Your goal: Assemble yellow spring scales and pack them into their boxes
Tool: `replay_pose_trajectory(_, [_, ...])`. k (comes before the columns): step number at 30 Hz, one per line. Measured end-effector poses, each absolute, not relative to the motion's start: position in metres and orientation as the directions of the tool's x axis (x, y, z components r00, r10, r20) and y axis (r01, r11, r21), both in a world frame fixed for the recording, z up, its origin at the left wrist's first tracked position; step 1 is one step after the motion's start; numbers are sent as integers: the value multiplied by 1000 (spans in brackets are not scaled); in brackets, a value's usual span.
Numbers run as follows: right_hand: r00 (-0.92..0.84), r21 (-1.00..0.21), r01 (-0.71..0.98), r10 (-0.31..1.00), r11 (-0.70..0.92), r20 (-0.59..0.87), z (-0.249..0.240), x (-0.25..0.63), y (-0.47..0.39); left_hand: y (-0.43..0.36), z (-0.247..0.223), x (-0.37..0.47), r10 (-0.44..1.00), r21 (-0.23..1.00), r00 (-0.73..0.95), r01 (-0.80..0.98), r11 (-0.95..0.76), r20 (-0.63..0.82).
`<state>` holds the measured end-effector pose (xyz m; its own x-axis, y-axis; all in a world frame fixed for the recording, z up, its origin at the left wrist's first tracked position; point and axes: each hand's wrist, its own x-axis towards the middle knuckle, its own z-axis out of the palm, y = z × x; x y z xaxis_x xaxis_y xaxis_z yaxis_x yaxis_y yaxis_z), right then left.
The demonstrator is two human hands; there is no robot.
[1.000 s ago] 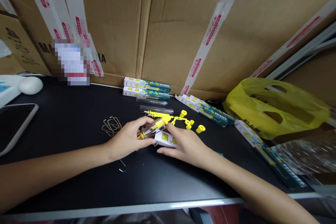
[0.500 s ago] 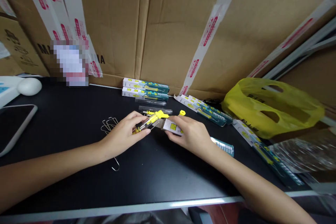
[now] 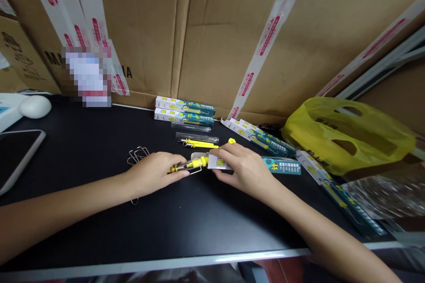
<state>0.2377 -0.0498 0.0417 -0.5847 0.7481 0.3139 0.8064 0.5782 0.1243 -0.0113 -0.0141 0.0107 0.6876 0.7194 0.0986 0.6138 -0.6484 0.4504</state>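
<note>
My left hand grips a spring scale with a clear tube, a yellow end and a wire hook. Its yellow end is at the open end of a slim white-and-teal box; whether the tip is inside I cannot tell. My right hand closes round that box and hides its middle. Just beyond lie yellow scale inner parts and a clear tube. A small yellow piece shows behind my right fingers. Several wire hooks lie near my left hand, partly covered by it.
Printed scale boxes lie at the back, with others to the right and one farther right. A yellow plastic bag stands at right. On the left are a phone and a white rounded object. A large cardboard box walls the back.
The spring scale has swung from tilted to nearly level, its yellow end now at the box's opening. The box has straightened, and more of its teal end shows beyond my right hand.
</note>
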Motion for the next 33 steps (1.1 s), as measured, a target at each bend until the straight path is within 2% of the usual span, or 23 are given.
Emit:
replay_pose_trajectory(7, [-671,134,740,708,659,220,39,231,-61,-12,16,-12,697,485,717,599,-637,31])
replay_pose_trajectory(14, [-695,86,713,687,696,212,36,224,-67,-18,18,-9,673,434,739,594,-677,39])
replay_pose_trajectory(17, [-711,96,697,665,711,229,32,221,-70,-23,18,-7,703,414,710,633,-654,25])
replay_pose_trajectory(20, [-720,100,688,658,719,221,28,217,-72,-28,18,-5,749,467,663,658,-590,13])
replay_pose_trajectory(23, [-721,101,686,656,720,222,25,215,-73,-32,17,-3,756,509,653,638,-578,39])
replay_pose_trajectory(28, [-723,65,678,647,733,244,16,213,-73,-41,17,-1,747,494,655,615,-615,113])
replay_pose_trajectory(33, [-733,72,663,627,745,262,12,210,-75,-47,14,0,670,477,715,527,-703,197])
